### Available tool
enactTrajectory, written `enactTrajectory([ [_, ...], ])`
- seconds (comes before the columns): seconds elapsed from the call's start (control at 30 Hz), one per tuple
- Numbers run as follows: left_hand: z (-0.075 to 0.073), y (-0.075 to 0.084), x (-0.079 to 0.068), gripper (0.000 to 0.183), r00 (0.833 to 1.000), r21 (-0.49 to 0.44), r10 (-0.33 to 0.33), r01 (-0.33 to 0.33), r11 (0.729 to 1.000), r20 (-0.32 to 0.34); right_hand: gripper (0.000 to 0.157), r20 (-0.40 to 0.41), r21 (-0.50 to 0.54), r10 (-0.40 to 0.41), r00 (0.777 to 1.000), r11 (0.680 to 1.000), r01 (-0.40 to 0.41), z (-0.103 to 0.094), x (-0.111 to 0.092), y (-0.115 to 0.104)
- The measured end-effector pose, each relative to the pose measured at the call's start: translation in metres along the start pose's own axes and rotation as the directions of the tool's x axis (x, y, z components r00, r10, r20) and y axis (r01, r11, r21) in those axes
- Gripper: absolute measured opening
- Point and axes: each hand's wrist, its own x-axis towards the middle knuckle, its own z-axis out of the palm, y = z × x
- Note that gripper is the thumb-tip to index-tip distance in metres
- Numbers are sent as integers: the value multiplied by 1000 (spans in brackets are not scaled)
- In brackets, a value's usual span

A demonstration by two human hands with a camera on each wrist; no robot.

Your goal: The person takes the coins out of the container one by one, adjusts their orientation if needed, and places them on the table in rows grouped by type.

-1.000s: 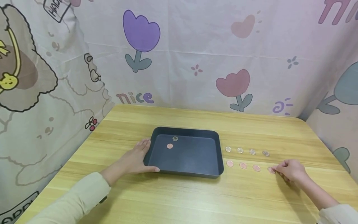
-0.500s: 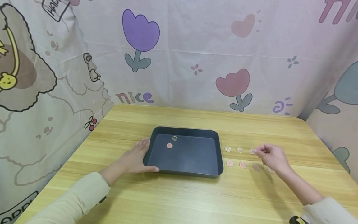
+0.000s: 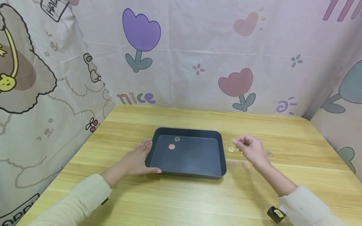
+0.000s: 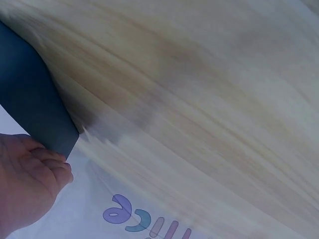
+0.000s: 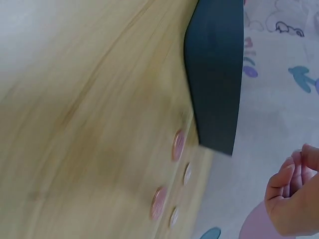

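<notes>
A dark rectangular baking tray (image 3: 190,174) sits on the wooden table, with one copper coin (image 3: 172,147) and one silver coin (image 3: 177,139) inside at its left. My left hand (image 3: 138,160) rests against the tray's left side, fingers along the wall and thumb at the front rim. Right of the tray are two rows of coins. My right hand (image 3: 250,149) hovers above them, fingers loosely curled, thumb and forefinger tips close together; no coin shows between them. It hides part of both rows. Silver coins (image 3: 231,149) form the back row, copper coins (image 3: 233,164) the front one.
Another silver coin (image 3: 269,153) lies right of my right hand. The wooden table (image 3: 181,201) extends in front of the tray. A patterned cloth (image 3: 186,84) hangs behind it. A black wrist device (image 3: 276,214) shows by my right sleeve.
From the last copper coin at the right, my right hand has lifted and moved left over the silver row towards the tray. The left hand and the tray have stayed put.
</notes>
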Motion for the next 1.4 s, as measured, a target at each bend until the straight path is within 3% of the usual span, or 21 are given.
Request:
enactTrajectory([
  [0.13,0,0,0,119,1000,3,4,-4,1000,0,17,18,43,-13,1000,999,12,13,4,-7],
  [0.4,0,0,0,119,1000,3,12,-12,1000,2,22,35,33,-78,996,996,77,43,13,-17],
  [0.7,-1,1,0,119,1000,-7,10,-10,1000,3,15,118,67,-170,978,984,163,81,21,-26],
  [1.07,-1,0,0,119,1000,-6,13,-13,1000,-2,14,179,52,-196,964,980,190,124,29,-35],
  [1.4,0,-1,1,120,1000,-6,15,-15,1000,-1,15,154,55,-173,973,985,166,161,39,-34],
])
